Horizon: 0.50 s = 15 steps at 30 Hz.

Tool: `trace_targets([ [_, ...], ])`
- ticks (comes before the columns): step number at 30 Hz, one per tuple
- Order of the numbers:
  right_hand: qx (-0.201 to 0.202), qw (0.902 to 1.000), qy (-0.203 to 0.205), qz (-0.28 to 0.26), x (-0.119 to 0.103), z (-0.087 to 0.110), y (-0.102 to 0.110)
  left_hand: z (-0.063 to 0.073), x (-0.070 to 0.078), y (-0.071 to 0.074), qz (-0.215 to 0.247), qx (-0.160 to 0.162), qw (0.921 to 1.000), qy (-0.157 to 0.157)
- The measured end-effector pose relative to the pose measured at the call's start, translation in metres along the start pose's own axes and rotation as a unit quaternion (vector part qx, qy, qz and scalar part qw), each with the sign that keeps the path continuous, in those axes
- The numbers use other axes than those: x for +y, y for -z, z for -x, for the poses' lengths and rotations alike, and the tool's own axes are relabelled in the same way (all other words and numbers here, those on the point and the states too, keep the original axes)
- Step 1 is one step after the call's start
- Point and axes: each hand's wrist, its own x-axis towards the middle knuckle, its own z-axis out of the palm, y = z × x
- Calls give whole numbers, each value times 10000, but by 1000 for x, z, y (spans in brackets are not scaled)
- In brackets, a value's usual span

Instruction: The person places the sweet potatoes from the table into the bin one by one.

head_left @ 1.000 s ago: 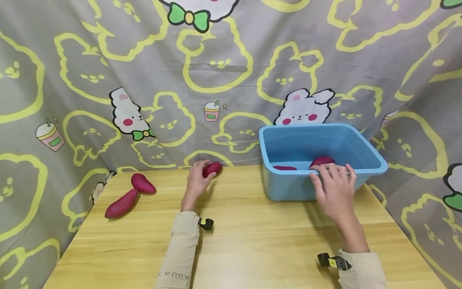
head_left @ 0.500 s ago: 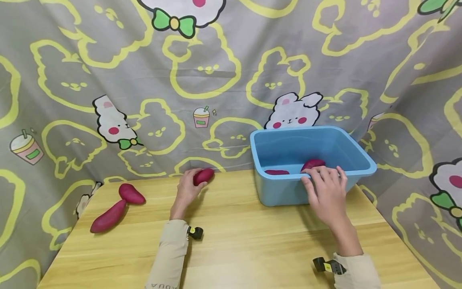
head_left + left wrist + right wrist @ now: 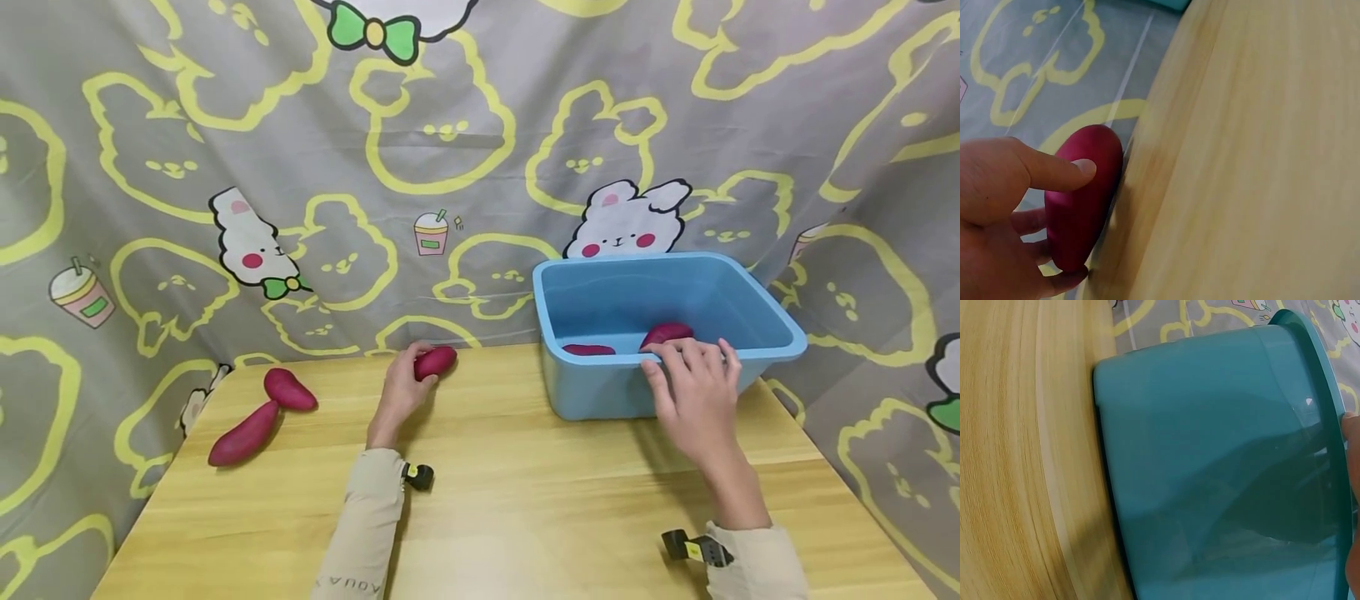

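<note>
My left hand [image 3: 402, 385] grips a dark red sweet potato [image 3: 436, 362] at the back edge of the wooden table. In the left wrist view the thumb presses on the upper side of this sweet potato [image 3: 1085, 200], while the fingers curl round its far side and lower end. My right hand [image 3: 693, 400] holds the front rim of a blue plastic bin [image 3: 600, 387], fingers over the edge and thumb outside. Two more sweet potatoes lie inside the bin, one [image 3: 667, 333] near those fingers and another [image 3: 588, 350] partly hidden by the rim.
At the table's left, a sweet potato [image 3: 289, 389] touches a longer one [image 3: 245, 434]. A grey patterned curtain [image 3: 480, 200] hangs behind and along both sides of the table [image 3: 510, 492]. The bin stands at the back right.
The head view has tilted and shifted slightly. My left hand keeps hold of the sweet potato, which sits slightly nearer to me. The right hand stays on the bin's rim.
</note>
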Motion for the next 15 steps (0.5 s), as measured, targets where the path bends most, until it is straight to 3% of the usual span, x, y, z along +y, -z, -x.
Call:
trace_targets([
  [15, -5, 9999, 17, -128, 2, -1, -2, 14, 4, 13, 546, 316, 9980, -38],
])
